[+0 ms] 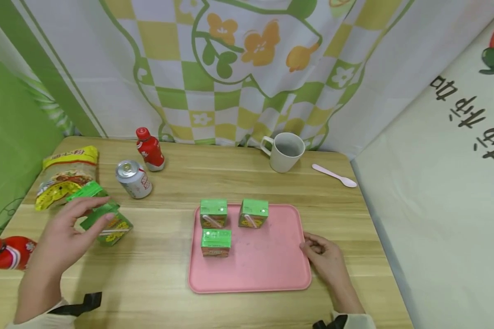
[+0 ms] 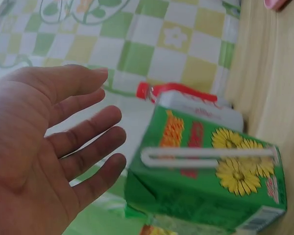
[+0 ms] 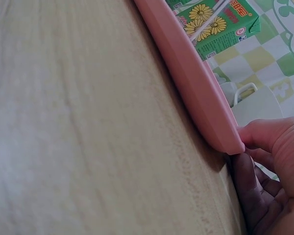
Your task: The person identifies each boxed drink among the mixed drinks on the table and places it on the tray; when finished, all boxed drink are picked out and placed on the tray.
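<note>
My left hand [image 1: 63,235] hovers at the left beside a green drink carton [image 1: 118,230] standing on the table. Its fingers are spread and relaxed, and the left wrist view shows a gap between them and the carton [image 2: 186,186], which has a straw on its side. A second green carton [image 1: 91,188] stands just behind, partly hidden by the hand. At the right, my right hand [image 1: 328,259] pinches the edge of a pink tray [image 1: 271,265] between thumb and fingers. Three similar cartons stand on the tray's left half: two at the back [image 1: 213,214] [image 1: 253,214], one in front [image 1: 216,243].
Behind the left cartons are a yellow food bag [image 1: 72,167], a silver can [image 1: 134,179] and a red bottle [image 1: 150,151]. Another red bottle [image 1: 14,252] lies by the left forearm. A white mug [image 1: 286,153] and a pink spoon [image 1: 335,175] sit at the back right.
</note>
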The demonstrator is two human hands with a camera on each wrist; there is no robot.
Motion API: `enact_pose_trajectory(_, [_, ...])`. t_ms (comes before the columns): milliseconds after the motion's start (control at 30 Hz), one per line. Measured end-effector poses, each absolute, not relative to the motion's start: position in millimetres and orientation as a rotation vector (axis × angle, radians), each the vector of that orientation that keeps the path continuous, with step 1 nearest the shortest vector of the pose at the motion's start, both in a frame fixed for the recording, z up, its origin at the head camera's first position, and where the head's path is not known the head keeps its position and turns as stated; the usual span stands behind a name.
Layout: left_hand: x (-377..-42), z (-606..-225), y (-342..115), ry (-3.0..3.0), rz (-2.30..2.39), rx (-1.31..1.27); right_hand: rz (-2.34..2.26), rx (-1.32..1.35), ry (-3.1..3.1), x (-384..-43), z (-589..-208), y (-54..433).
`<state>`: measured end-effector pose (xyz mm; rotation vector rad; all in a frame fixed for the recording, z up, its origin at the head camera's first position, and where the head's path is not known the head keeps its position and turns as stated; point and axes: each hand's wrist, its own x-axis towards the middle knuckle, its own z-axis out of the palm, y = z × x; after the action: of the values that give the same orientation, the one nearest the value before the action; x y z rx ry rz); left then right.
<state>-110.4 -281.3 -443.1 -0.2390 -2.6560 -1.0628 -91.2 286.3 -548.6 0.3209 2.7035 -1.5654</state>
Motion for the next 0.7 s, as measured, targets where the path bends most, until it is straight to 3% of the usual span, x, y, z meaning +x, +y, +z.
enact_pose_trajectory(700, [-110.1,-464.5,-302.5,-2.896,-1.082,-0.032,-1.594,0.33,2.683,-91.5,-552.0,286.9])
